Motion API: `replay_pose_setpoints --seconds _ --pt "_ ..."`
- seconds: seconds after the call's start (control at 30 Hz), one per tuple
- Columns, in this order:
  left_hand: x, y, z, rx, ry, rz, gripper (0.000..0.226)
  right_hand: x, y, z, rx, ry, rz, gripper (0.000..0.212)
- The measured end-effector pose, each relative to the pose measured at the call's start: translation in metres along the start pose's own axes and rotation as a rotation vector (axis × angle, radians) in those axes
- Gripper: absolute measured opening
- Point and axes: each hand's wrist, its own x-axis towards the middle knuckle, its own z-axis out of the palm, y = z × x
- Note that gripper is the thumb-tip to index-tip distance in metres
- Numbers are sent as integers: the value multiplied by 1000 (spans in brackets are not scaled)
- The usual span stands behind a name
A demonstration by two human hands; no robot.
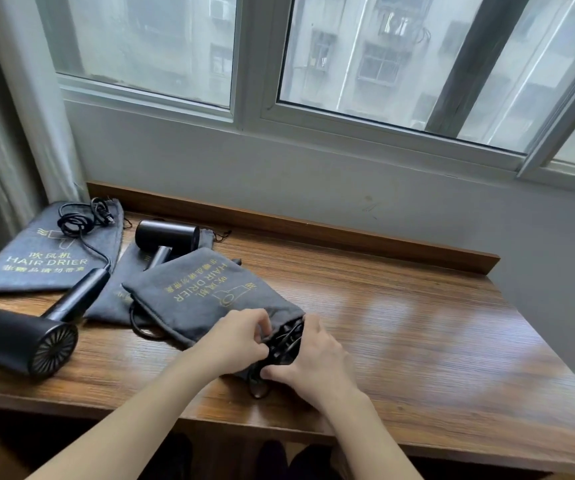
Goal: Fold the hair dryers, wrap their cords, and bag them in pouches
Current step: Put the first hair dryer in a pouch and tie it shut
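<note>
Head view: at lower centre of the frame, left hand (241,336) pinching the open mouth of a grey "HAIR DRIER" pouch (206,292), fingers curled on the fabric; right hand (313,358) curled around the black dryer and cord (284,342) showing at that mouth. At left, an unfolded black hair dryer (23,337) lying on the wooden desk (417,323), its cord (78,220) coiled on a flat pouch (30,261) at upper left. Between them, a third dryer (166,235) resting on another pouch (116,292).
</note>
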Motion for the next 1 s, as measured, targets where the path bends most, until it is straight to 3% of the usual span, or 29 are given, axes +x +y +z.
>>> replay_pose_setpoints --seconds 0.13,0.23,0.33,0.43,0.67,0.9,1.0 --pt "1 -6 -1 -56 -13 -6 17 -4 19 -5 -13 -141 -20 113" --pt "-1 -4 -1 -91 1 28 12 -11 28 -2 43 -138 -20 115" --pt "-3 3 0 -180 58 84 11 -16 34 6 264 -112 -15 107" --pt "-5 10 4 -231 141 141 18 -14 40 14 541 -54 64 85" --pt "-12 17 13 -161 138 332 12 -12 26 22 661 158 98 74" --pt "-14 -4 18 -95 227 228 15 9 19 21 962 335 309 51" --pt "-14 0 16 -202 88 223 23 12 18 27 890 304 296 50"
